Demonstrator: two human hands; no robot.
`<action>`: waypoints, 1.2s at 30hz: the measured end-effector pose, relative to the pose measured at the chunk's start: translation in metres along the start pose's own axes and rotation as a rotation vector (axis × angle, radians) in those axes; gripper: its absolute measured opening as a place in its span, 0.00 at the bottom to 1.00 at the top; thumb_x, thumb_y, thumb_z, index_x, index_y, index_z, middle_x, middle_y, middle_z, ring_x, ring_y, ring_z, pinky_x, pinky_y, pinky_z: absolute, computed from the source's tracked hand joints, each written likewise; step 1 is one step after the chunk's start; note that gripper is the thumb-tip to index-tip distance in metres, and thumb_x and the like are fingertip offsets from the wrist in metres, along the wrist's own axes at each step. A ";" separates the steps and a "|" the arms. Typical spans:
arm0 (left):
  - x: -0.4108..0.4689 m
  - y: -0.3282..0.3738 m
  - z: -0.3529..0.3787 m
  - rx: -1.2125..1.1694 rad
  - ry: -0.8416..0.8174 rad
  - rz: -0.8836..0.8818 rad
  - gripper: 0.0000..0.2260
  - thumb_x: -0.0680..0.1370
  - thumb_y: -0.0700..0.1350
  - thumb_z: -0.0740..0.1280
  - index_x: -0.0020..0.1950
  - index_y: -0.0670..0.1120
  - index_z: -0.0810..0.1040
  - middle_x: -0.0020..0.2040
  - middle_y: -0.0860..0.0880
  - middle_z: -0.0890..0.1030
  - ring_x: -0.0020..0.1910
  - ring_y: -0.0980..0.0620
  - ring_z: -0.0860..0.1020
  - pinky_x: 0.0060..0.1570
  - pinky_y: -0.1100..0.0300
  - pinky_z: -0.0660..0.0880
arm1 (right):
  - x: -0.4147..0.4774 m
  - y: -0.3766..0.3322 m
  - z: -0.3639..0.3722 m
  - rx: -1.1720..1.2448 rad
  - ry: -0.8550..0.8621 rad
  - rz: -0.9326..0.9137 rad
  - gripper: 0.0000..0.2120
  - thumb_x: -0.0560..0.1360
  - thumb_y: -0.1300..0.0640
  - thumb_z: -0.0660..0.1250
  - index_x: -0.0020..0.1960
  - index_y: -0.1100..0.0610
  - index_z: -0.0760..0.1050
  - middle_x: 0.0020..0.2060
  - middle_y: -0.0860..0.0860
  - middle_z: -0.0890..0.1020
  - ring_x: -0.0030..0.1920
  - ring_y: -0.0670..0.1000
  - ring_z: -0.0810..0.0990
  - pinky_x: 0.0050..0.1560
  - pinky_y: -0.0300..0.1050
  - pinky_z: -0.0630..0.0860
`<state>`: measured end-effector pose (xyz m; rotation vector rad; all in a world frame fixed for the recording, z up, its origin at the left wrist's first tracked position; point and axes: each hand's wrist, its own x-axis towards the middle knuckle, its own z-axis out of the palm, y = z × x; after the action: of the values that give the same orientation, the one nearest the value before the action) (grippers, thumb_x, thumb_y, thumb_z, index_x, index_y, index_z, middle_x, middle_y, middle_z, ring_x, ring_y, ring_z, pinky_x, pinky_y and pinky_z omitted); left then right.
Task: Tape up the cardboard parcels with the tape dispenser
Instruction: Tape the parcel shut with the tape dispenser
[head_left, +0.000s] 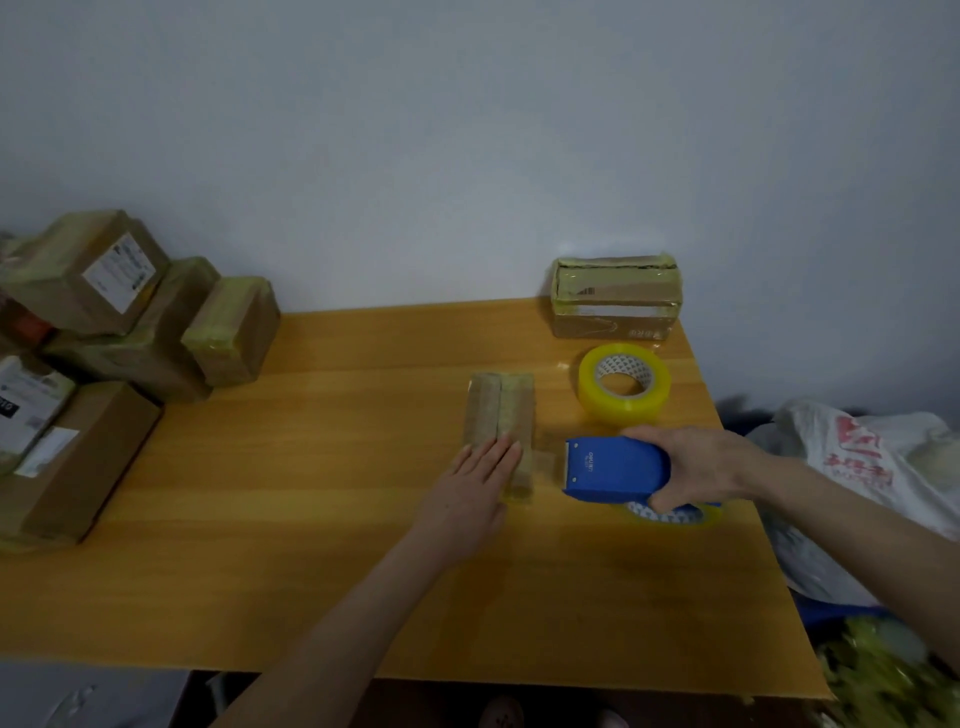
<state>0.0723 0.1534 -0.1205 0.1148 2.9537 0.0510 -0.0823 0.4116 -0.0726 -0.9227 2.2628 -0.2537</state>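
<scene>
A small flat cardboard parcel (498, 415) lies on the wooden table (311, 467), right of centre. My left hand (475, 493) presses flat on its near end with straight fingers. My right hand (696, 467) grips the blue tape dispenser (613, 467) just right of the parcel. A short strip of clear tape runs from the dispenser's mouth to the parcel's side. The dispenser's own tape roll shows under my right hand.
A spare roll of yellowish tape (623, 384) stands behind the dispenser. A taped box (615, 296) sits at the back right by the wall. Several taped parcels (119, 332) are stacked at the left. A white plastic bag (857, 467) lies off the table's right edge.
</scene>
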 end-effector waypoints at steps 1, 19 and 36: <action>0.001 0.000 0.001 0.000 -0.002 0.002 0.31 0.82 0.49 0.53 0.77 0.49 0.36 0.77 0.52 0.36 0.76 0.55 0.37 0.75 0.56 0.37 | 0.004 -0.008 0.000 -0.056 -0.008 0.011 0.33 0.66 0.47 0.72 0.68 0.39 0.63 0.48 0.41 0.75 0.47 0.47 0.75 0.42 0.41 0.73; -0.004 -0.006 0.013 -0.052 0.064 0.057 0.33 0.82 0.48 0.56 0.74 0.54 0.32 0.74 0.53 0.32 0.76 0.54 0.37 0.71 0.59 0.33 | 0.040 -0.082 0.000 -0.451 -0.117 0.217 0.28 0.65 0.41 0.70 0.62 0.50 0.72 0.41 0.48 0.77 0.38 0.51 0.76 0.31 0.43 0.70; -0.015 -0.018 -0.015 -0.674 0.502 -0.342 0.18 0.80 0.42 0.64 0.70 0.45 0.72 0.68 0.47 0.72 0.57 0.48 0.77 0.52 0.69 0.71 | 0.020 -0.006 0.061 1.152 0.291 0.574 0.22 0.72 0.42 0.71 0.52 0.62 0.77 0.39 0.54 0.80 0.39 0.53 0.78 0.35 0.45 0.74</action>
<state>0.0826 0.1338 -0.1038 -0.5679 3.1776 1.1542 -0.0497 0.3979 -0.1262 0.3724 1.9906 -1.2852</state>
